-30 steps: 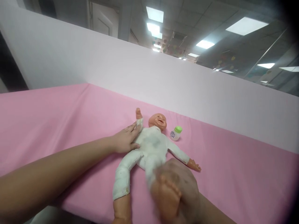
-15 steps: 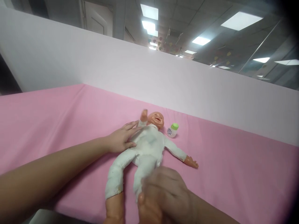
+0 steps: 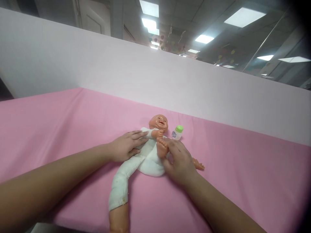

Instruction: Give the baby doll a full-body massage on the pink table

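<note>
A baby doll (image 3: 122, 181) with a white cloth body lies on its back, its head toward the wall. My left hand (image 3: 127, 145) rests on the doll's upper arm and side, fingers stretched out over the white sleeve. The doll's small hand (image 3: 157, 133) lies across its chest. With fingers and thumb around it, my right hand (image 3: 181, 160) holds the doll's raised foot (image 3: 162, 148) over the torso, near that small hand. The other leg stretches toward me. Beside the doll's head stands a small clear bottle (image 3: 177, 133) with a green cap, just beyond my right hand.
A pink padded sheet (image 3: 233, 174) lies under the doll, with creases on the left. A white wall panel (image 3: 121, 71) rises along the back. Above it are ceiling lights (image 3: 244, 17) and a door (image 3: 94, 17).
My right hand has carried the doll's foot up from the near edge to its chest, folding that leg. The doll's arm beside my left hand has swung down across the chest.
</note>
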Available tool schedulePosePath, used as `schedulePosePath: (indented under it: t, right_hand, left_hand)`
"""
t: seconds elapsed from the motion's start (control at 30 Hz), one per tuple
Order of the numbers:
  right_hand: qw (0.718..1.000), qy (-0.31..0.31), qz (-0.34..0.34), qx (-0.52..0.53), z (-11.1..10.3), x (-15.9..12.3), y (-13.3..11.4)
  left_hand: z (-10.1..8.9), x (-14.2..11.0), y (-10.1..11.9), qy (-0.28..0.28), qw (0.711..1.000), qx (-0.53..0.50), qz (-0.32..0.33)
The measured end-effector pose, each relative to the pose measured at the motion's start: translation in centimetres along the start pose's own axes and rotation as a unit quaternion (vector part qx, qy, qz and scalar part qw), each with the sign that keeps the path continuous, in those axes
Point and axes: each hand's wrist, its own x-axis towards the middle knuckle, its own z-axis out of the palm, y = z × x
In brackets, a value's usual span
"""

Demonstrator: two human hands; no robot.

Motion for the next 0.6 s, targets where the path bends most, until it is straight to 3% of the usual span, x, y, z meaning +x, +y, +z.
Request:
schedulePosePath:
  t: [0.2,0.43,0.53,0.6]
  right_hand:
    - [0.998,0.037,-0.029,0.037,-0.7,-0.6,-0.7]
    - [0.982,0.073,-0.105,0.143,-2.4,-0.5,-4.7]
    - [0.968,0.023,-0.131,0.213,-2.9,-0.8,-6.0]
    - [0.960,-0.058,-0.130,0.242,-2.8,-1.4,-6.4]
  left_hand:
    - [0.4,-0.3,-0.3,0.034,0.996,-0.051,-0.070]
    - [1.4,-0.5,-1.9,0.064,0.978,-0.138,-0.144]
    - [1.9,-0.5,-2.6,0.072,0.975,-0.147,-0.149]
    - [2.1,-0.6,-2.9,0.071,0.975,-0.149,-0.151]
